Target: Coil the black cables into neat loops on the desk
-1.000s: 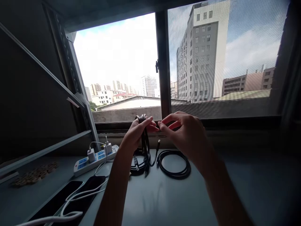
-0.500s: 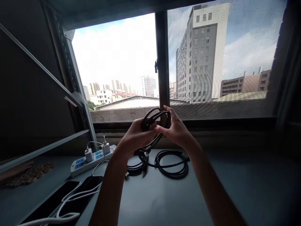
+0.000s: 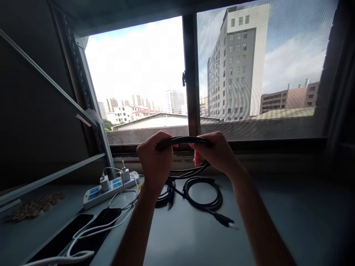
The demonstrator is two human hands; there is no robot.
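Note:
A coiled black cable [image 3: 184, 140] is stretched between my two hands above the table, its upper strands bunched together. My left hand [image 3: 156, 157] is closed around the coil's left side. On the right side, my right hand [image 3: 217, 151] grips the same coil. Its lower strands sag beneath my hands. One end with a plug [image 3: 229, 223] hangs or lies near the table to the right; I cannot tell whether it touches. Below, a second black cable coil [image 3: 203, 207] lies on the table, and another black coil [image 3: 166, 201] is partly hidden behind my left wrist.
At the left stands a white power strip [image 3: 111, 189] with two chargers plugged in. White cords [image 3: 94, 232] run over dark flat devices [image 3: 102, 221]. A heap of small brown pieces [image 3: 39, 207] lies farther left. A window [image 3: 138, 74] rises behind the table.
My hands have moved apart, and the held coil has gone from a rounded bundle to a flatter, stretched loop. The cable's plug end has swung into view at the lower right.

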